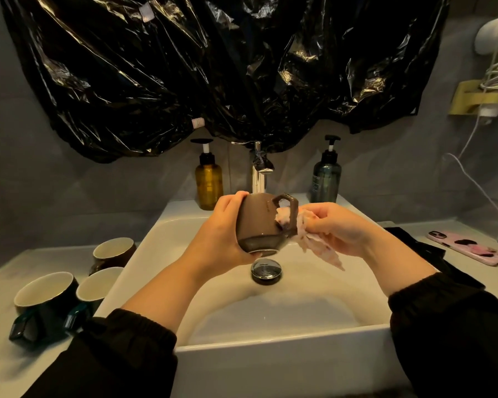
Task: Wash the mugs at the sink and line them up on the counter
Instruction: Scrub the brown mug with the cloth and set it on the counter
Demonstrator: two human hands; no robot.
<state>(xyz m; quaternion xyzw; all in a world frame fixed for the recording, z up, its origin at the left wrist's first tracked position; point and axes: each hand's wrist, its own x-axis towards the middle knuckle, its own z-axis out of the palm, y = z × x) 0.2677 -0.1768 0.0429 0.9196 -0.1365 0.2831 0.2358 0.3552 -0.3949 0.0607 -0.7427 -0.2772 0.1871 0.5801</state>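
here, left hand [222, 225] gripping glossy rounded brown mug [259, 222], right hand [337, 228] pinching crumpled cloth [316, 242]

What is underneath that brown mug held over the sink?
A round chrome drain stopper in the white ceramic basin, below the brown glazed mug. The mug hides part of the basin's back wall.

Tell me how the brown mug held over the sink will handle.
The brown mug looks glazed and glossy, so probably slippery if wet. It seems rigid ceramic; dropped onto the sink it could chip. Its narrow foot suggests it might tip if nudged.
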